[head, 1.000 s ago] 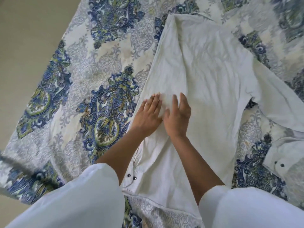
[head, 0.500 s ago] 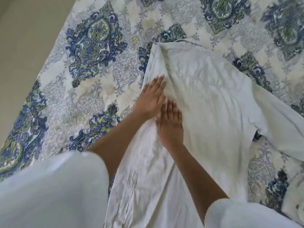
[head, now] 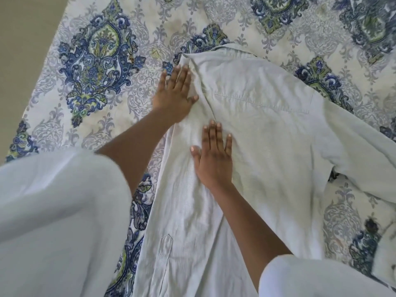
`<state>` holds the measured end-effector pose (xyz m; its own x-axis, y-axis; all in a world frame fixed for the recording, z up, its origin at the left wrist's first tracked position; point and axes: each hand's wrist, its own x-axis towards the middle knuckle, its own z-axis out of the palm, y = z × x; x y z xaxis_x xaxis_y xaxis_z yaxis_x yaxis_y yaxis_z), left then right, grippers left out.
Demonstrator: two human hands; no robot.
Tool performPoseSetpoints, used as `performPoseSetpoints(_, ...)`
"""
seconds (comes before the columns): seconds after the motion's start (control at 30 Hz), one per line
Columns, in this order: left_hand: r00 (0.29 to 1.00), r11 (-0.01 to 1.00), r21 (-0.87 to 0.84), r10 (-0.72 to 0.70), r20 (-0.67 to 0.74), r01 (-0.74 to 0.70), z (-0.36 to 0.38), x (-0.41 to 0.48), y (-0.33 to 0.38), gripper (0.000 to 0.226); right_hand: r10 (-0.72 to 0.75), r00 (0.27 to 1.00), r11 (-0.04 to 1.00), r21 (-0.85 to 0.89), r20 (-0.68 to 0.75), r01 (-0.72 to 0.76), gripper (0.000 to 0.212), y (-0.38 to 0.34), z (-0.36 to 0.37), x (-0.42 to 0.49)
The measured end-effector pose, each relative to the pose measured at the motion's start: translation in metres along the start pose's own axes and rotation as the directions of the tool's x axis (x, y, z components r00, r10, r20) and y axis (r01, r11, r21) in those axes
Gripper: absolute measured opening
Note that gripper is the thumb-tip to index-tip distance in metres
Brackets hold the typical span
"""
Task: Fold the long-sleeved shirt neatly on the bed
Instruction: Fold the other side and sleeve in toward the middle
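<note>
The pale long-sleeved shirt (head: 267, 129) lies spread on the bed (head: 102, 61), over its blue-patterned cover, with one sleeve trailing off to the right. The left hand (head: 174, 93) presses flat, fingers straight, on the shirt's far left edge. The right hand (head: 214, 159) lies flat nearer, fingers spread, on the cloth.

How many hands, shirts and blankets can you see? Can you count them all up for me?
Hands: 2, the left hand and the right hand, both flat and open.
Shirts: 1, the pale shirt spread out.
Blankets: 1, the patterned bedspread underneath.
Total: 4.
</note>
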<state>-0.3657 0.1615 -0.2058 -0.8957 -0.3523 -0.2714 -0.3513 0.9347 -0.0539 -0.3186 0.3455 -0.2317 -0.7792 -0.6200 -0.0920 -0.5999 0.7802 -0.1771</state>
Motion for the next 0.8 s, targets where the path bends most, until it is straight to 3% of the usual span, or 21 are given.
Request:
performPoseSetpoints(0.1, 0.985, 0.991, -0.034, 0.127, -0.115, -0.132, 0.001, -0.034, 0.024, 0.06, -0.001, 1.0, 1.0, -0.013, -0.004, 0.001, 0.061, -0.004, -0.003, -0.015)
performPoseSetpoints(0.17, 0.971, 0.97, -0.039, 0.237, -0.031, -0.238, 0.011, -0.05, 0.03, 0.059, -0.038, 0.999, 0.999, 0.002, 0.035, 0.038, 0.059, -0.003, -0.001, -0.038)
performPoseSetpoints(0.23, 0.982, 0.982, -0.062, 0.181, 0.046, -0.178, 0.013, -0.046, 0.031, 0.059, -0.053, 0.994, 0.997, 0.054, 0.092, 0.048, 0.059, 0.003, -0.004, -0.055)
performPoseSetpoints(0.33, 0.989, 0.989, -0.079, 0.131, 0.067, -0.126, 0.005, -0.047, 0.047, 0.057, -0.05, 0.989, 0.963, 0.27, 0.14, 0.011, 0.058, 0.016, -0.019, -0.062)
performPoseSetpoints(0.43, 0.951, 0.943, -0.139, 0.309, 0.024, -0.302, -0.006, -0.071, 0.083, 0.053, 0.093, 0.993, 0.873, 0.473, 0.069, -0.115, 0.048, 0.042, -0.038, -0.074)
performPoseSetpoints(0.53, 0.921, 0.858, -0.362, 0.389, -0.006, -0.364, -0.011, -0.098, 0.125, 0.047, 0.302, 0.953, 0.773, 0.588, -0.012, -0.238, 0.043, 0.08, -0.055, -0.097)
performPoseSetpoints(0.6, 0.94, 0.785, -0.531, 0.335, -0.068, -0.318, -0.013, -0.11, 0.149, 0.041, 0.406, 0.914, 0.739, 0.598, -0.027, -0.31, 0.041, 0.107, -0.063, -0.11)
performPoseSetpoints(0.67, 0.953, 0.757, -0.582, 0.267, -0.141, -0.298, -0.017, -0.119, 0.177, 0.035, 0.541, 0.839, 0.714, 0.558, -0.056, -0.423, 0.039, 0.136, -0.07, -0.123)
performPoseSetpoints(0.8, 0.933, 0.761, -0.541, 0.303, -0.193, -0.359, -0.026, -0.123, 0.235, 0.029, 0.796, 0.604, 0.525, 0.452, 0.038, -0.721, 0.033, 0.188, -0.075, -0.14)
